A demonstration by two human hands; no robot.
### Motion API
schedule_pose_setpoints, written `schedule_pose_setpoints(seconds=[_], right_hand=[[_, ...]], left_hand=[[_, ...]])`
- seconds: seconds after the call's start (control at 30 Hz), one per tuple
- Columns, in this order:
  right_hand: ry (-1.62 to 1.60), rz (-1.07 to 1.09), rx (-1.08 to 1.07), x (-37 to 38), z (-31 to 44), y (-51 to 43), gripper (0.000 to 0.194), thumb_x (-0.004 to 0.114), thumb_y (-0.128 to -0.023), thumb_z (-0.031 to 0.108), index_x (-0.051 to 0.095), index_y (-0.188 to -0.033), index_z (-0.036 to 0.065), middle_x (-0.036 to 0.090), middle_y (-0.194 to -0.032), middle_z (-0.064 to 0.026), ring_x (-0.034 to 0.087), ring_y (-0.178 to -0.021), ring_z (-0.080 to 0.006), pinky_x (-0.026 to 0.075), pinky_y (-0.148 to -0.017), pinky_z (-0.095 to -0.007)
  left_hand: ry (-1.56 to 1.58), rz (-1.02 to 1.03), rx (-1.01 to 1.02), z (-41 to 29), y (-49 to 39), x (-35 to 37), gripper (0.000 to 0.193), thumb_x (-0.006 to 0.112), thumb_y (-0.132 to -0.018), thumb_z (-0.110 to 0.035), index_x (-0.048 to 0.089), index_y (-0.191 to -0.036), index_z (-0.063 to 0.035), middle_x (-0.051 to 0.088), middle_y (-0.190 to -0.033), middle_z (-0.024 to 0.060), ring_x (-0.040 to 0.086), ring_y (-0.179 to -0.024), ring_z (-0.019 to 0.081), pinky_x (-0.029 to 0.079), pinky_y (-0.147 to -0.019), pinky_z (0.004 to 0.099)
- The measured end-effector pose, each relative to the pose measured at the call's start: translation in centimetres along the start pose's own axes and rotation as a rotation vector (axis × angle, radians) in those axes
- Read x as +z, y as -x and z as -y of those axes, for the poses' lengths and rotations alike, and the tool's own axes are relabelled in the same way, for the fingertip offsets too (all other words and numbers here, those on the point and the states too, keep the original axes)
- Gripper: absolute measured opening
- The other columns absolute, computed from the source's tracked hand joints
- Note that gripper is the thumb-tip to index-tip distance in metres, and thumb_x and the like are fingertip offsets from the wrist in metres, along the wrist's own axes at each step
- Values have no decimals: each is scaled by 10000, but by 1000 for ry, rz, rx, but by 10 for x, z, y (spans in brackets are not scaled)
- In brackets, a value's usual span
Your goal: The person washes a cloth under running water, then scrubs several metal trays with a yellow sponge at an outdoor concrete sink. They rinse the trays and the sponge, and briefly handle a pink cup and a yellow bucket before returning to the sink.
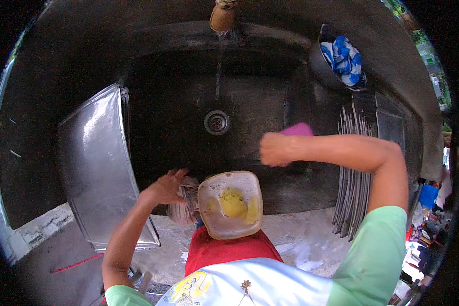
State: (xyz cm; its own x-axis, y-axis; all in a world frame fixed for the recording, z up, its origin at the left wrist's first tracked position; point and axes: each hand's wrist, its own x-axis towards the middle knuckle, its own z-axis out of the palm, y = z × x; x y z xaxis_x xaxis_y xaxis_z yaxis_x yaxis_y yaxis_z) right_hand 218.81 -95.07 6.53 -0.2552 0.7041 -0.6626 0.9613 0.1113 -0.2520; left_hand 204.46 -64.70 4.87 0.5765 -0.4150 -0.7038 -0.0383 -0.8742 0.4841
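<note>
A pink sponge or cloth [298, 130] shows at my right hand [277, 150], which is curled and slightly blurred over the dark basin. My left hand [167, 189] has its fingers apart at a greyish rag [184, 204]; whether it grips the rag cannot be told. Between the hands sits a squarish plastic container [208, 220] at the basin's front edge, with a yellow-green lump [233, 202] and soapy liquid in it. Large metal trays [99, 153] lean in a stack at the left. Several more trays [354, 183] stand on edge under my right forearm.
Water runs from a cloth-covered tap [222, 17] towards the metal drain [217, 122] in the dark basin [248, 99]. A dark pot [323, 70] with a blue-and-white cloth [342, 59] rests at the back right. A pale ledge [302, 229] runs along the front.
</note>
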Motion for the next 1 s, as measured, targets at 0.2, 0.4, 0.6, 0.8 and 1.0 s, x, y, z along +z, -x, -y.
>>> schedule_pose_setpoints(seconds=[0.2, 0.4, 0.6, 0.8, 1.0], right_hand=[[55, 599, 394, 42, -50, 63, 248, 611, -717, 297, 666, -921, 168, 648, -944, -36, 605, -904, -227, 475, -702, -388], [88, 427, 948, 51, -125, 26, 244, 628, -715, 250, 666, -943, 172, 632, -1017, 6, 585, -957, -235, 472, -669, -386], [-173, -416, 958, 32, -143, -66, 157, 616, -731, 221, 653, -851, 126, 620, -954, -94, 576, -909, -289, 477, -693, -421], [-355, -940, 936, 99, -176, -179, 246, 619, -743, 190, 579, -945, 56, 540, -1057, -169, 528, -954, -342, 424, -856, -414], [-542, -1396, 876, 47, -148, -158, 501, 709, -670, 171, 507, -1124, 106, 454, -1181, -141, 476, -1049, -313, 395, -905, -389]], left_hand=[[-125, -23, 22, 11, -17, 38, 979, 804, -450, -278, 343, -1273, -16, 479, -1189, 167, 447, -1112, 363, 391, -933, 412], [-168, -192, 61, 1, -15, 32, 812, 784, -442, -233, 473, -1170, -58, 566, -1060, 158, 506, -1053, 330, 443, -865, 410], [-171, -45, -171, -10, -15, 16, 423, 673, -509, -158, 627, -918, -61, 626, -856, 160, 620, -789, 312, 520, -683, 393], [-226, -355, -171, -12, 21, -12, 280, 627, -532, -104, 634, -808, -56, 603, -831, 144, 600, -787, 322, 505, -672, 410], [-125, -765, -140, -37, 28, -82, 253, 606, -540, -37, 608, -793, -29, 558, -820, 148, 550, -833, 341, 461, -729, 408]])
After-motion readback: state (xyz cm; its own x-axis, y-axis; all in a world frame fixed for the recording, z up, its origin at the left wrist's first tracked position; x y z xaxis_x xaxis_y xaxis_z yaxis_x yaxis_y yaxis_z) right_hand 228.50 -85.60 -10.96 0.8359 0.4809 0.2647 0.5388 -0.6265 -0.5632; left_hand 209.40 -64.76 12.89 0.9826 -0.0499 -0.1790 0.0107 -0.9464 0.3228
